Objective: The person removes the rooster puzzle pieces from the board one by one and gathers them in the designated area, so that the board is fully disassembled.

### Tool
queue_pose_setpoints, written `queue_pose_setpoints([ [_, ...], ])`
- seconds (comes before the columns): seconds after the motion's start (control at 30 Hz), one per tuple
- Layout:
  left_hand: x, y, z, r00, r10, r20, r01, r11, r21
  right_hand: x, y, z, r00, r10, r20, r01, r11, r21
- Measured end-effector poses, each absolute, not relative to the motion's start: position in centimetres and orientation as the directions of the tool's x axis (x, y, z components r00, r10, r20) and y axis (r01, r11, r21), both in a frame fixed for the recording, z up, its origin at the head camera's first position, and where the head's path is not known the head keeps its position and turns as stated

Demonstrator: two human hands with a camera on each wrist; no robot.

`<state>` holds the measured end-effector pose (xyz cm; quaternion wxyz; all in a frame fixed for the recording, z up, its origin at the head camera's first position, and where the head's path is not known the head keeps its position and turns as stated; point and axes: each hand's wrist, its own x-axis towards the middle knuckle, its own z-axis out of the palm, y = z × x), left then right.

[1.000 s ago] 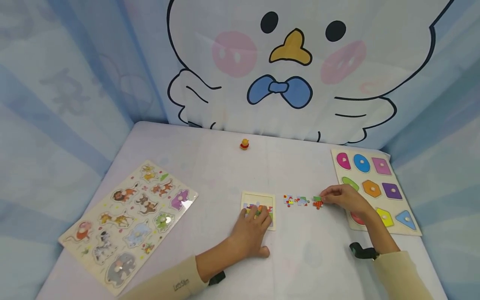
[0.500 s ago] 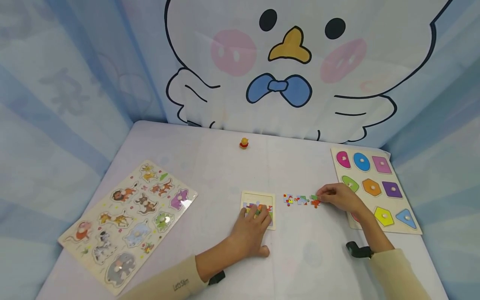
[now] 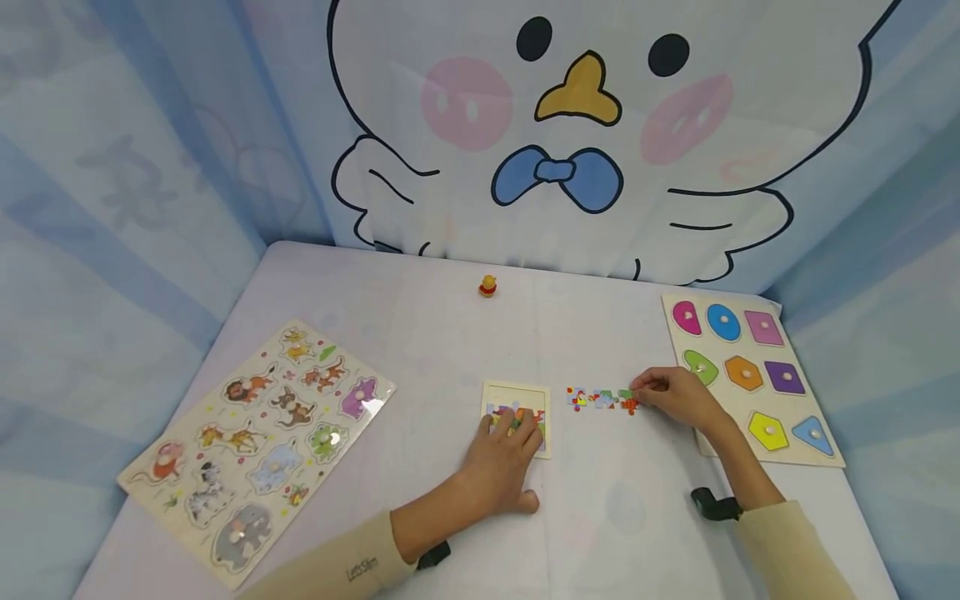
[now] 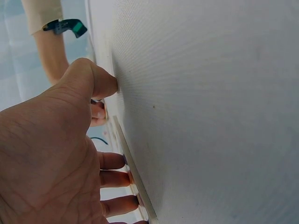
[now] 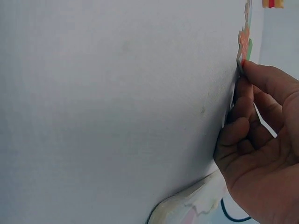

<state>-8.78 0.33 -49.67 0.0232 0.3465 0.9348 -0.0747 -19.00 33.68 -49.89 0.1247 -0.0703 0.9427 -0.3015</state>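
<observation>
In the head view my left hand rests its spread fingertips on a small wooden puzzle tray. Its lower part is filled with colourful jigsaw pieces, partly hidden by the fingers. My right hand pinches the right edge of a red and green jigsaw piece lying at table level. Left of it, in a row, lie a pale blue piece and a multicoloured piece. The right wrist view shows thumb and index finger on the orange-red piece; the other fingers are curled in.
A board of knobbed animal pieces lies at the left. At the right, near my right forearm, lies a board of coloured shapes. A tiny yellow and red figure stands at the back of the table. Curtains enclose it.
My right hand has slid the red and green piece left, close up to the pale blue piece. My left hand has stayed on the tray.
</observation>
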Motion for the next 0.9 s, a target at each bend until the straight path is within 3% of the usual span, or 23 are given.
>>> queue_pose_setpoints([
  [0.67,-8.6,0.1,-50.0,-0.767,0.637,-0.081,0.642,0.763,-0.079,-18.2,33.2,-49.1,-0.971,-0.197,-0.134,-0.088,0.819,-0.568],
  [0.9,-8.4,0.0,-50.4,-0.763,0.641,-0.077,0.646,0.761,-0.066,-18.2,31.4,-47.9,-0.966,-0.255,-0.049,-0.182,0.800,-0.572],
])
